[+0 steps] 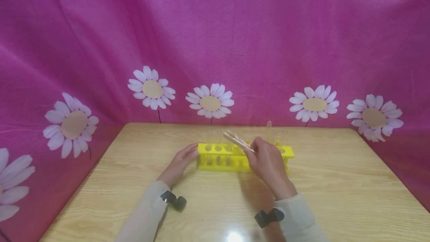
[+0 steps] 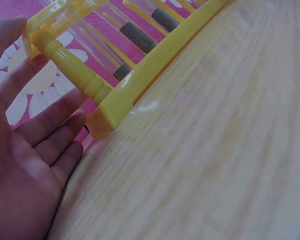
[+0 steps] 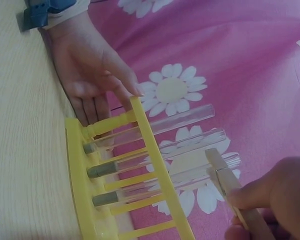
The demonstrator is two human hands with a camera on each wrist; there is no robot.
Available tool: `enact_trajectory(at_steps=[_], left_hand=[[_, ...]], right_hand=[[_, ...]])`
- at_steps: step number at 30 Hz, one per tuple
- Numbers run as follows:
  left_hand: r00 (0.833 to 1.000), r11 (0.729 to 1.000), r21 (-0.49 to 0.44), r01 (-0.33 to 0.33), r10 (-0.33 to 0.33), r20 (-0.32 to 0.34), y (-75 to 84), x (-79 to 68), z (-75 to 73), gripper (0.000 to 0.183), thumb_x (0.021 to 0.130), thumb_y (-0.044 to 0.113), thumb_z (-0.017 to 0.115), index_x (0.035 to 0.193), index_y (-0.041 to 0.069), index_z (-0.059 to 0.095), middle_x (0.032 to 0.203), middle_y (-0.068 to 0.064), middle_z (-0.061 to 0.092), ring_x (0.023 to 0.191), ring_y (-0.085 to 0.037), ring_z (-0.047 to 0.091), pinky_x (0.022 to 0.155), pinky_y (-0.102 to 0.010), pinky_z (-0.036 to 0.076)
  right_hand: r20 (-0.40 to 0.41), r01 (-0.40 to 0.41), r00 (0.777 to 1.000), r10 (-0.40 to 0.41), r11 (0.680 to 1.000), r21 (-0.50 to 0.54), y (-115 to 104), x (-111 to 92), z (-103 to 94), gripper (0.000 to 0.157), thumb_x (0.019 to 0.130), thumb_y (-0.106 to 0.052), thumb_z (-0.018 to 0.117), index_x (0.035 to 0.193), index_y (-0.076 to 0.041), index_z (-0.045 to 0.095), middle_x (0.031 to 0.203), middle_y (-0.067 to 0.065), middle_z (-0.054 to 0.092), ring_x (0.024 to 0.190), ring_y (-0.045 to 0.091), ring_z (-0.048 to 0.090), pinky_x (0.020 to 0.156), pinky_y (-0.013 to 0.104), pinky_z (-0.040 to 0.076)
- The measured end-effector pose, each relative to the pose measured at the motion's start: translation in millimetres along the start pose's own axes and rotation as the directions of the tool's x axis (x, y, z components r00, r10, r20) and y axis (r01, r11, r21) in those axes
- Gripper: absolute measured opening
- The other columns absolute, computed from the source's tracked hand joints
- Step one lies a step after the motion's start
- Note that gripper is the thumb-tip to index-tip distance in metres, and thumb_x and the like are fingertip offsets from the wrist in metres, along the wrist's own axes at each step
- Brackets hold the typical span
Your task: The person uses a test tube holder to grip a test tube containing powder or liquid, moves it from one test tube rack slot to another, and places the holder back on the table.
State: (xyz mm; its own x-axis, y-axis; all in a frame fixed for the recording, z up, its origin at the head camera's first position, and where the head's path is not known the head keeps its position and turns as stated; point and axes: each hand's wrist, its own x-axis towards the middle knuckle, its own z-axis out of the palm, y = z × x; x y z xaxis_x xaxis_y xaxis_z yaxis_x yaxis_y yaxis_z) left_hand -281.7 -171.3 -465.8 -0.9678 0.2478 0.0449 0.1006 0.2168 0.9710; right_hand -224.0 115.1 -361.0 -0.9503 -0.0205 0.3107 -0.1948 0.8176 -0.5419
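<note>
A yellow test tube rack point(image 1: 223, 168) stands on the table. My left hand point(image 1: 179, 161) holds its left end, thumb and index finger at the top plate, the other fingers beside the end post point(image 2: 70, 65). In its left holes are three clear test tubes point(image 3: 185, 116) with dark grey matter point(image 3: 102, 170) at the bottom. My right hand point(image 1: 270, 163) grips a wooden test tube clamp point(image 1: 236, 140) over the middle of the rack. The clamp's tip lies close to the upper ends of the tubes in the right wrist view, with no tube between its arms.
More glass tubes, one with a rounded top point(image 1: 269, 125), rise from the right part of the rack, partly behind my right hand. The wooden table point(image 1: 201, 216) reaches back to a magenta cloth point(image 1: 255, 47) with white daisies. Dark straps point(image 1: 268, 217) circle both wrists.
</note>
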Motion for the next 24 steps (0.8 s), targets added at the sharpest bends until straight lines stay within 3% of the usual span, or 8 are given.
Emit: enact_trajectory(at_steps=[13, 24], left_hand=[[1.0, 1.0, 0.017, -0.015, 0.015, 0.002, -4.5, 0.9, -0.5, 0.049, 0.092, 0.058, 0.052, 0.137, 0.038, 0.049, 0.144, 0.009, 0.045, 0.137, -0.021, 0.036, 0.113, -0.059, 0.018], [1.0, 1.0, 0.01, -0.004, 0.004, -0.002, -1.5, 0.4, 0.8, 0.052, 0.092, 0.058, 0.052, 0.139, 0.035, 0.048, 0.147, 0.006, 0.043, 0.139, -0.022, 0.033, 0.115, -0.057, 0.017]], right_hand=[[-0.05, 0.02, 0.999, -0.018, 0.999, 0.039, -0.1, 0.4, -0.4, 0.018, 0.087, -0.019, 0.072, 0.089, -0.008, 0.058, 0.072, 0.004, 0.053, 0.064, 0.02, 0.047, 0.054, 0.029, 0.043], [-0.096, 0.037, 0.995, -0.031, 0.998, 0.054, -1.0, 0.6, -2.9, 0.019, 0.088, -0.02, 0.072, 0.091, -0.009, 0.057, 0.074, 0.004, 0.054, 0.065, 0.021, 0.047, 0.055, 0.029, 0.043]])
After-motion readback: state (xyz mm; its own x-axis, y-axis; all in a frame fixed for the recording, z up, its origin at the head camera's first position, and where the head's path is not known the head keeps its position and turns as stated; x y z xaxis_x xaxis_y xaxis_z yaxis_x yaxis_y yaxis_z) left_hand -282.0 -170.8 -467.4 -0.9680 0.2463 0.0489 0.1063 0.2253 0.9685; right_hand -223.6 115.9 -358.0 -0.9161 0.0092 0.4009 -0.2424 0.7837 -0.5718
